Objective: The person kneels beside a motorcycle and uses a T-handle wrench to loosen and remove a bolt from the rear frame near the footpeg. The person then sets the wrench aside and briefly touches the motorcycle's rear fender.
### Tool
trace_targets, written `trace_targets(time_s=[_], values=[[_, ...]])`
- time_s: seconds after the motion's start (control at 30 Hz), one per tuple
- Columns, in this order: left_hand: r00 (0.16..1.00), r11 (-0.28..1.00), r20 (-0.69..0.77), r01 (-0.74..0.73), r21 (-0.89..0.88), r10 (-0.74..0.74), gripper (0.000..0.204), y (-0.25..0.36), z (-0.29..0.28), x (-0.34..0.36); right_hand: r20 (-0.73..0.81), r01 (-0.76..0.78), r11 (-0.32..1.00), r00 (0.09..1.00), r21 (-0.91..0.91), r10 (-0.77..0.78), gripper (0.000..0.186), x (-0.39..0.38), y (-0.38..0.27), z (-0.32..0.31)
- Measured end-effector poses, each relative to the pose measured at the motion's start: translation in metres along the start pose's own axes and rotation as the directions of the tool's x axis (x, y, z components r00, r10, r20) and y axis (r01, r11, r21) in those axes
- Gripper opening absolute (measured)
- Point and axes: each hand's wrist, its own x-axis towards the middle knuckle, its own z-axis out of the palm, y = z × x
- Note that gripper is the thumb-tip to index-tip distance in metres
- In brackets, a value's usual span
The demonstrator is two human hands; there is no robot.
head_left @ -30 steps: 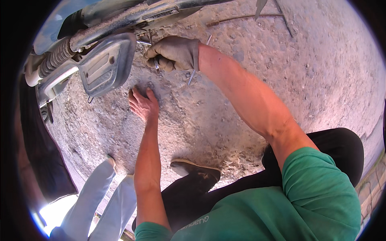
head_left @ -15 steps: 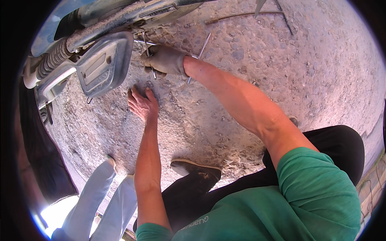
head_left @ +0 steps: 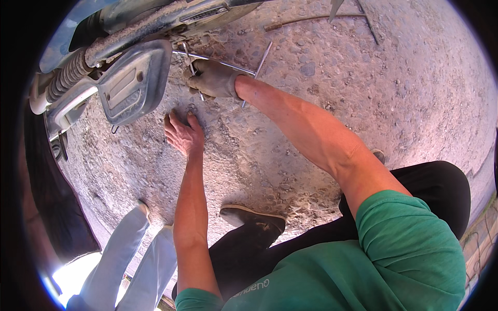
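Rough, stony ground point(head_left: 316, 124), dusty and sunlit, with a dirt-covered metal vehicle frame tube point(head_left: 136, 37) crossing the upper left above a broad grey moulded plate point(head_left: 129, 85) and a dark ribbed bellows point(head_left: 67, 79). My right hand point(head_left: 210, 79), in a grey-brown knit glove, is curled around a slim, straight silver metal bar point(head_left: 189, 59), which lies just beside the plate's right edge. The bar crosses a long T-shaped silver metal tool point(head_left: 228, 65) near its far end; I cannot tell whether the two are joined, or whether the tool's tip engages anything by the plate. My bare left hand point(head_left: 184, 136) rests on the ground below, fingers spread, with nothing visible in its grasp. I judge the step in hand to be positioning or turning the bar; the next move calls, I think, for a firm gloved grip and a steady tool, with the left hand serving as a prop. Upper right, a bent rust-brown metal rod point(head_left: 314, 22) lies well apart
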Motion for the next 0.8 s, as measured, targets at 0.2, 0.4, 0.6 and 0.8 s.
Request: trace_targets(time_s=[0.2,0.4,0.6,0.8], values=[[1.0,1.0,-0.004,-0.004,0.005,0.004,0.067,-0.001,0.002,0.001,0.079,-0.095,0.994,0.992,-0.046,0.098,0.024,-0.012,-0.022,-0.007],[1.0,1.0,-0.004,-0.008,0.013,0.008,0.066,0.0,0.0,0.0,0.175,-0.206,0.943,0.971,0.262,0.163,0.028,-0.008,-0.058,-0.012],[1.0,0.999,-0.016,-0.016,0.039,0.017,0.066,0.002,0.0,0.0,0.11,-0.194,0.98,0.976,0.032,0.189,0.018,-0.008,-0.045,-0.008],[1.0,0.999,-0.003,-0.001,0.037,0.001,0.066,0.0,0.001,-0.001,0.118,-0.164,0.973,0.982,0.16,0.146,0.015,-0.006,-0.024,0.001]])
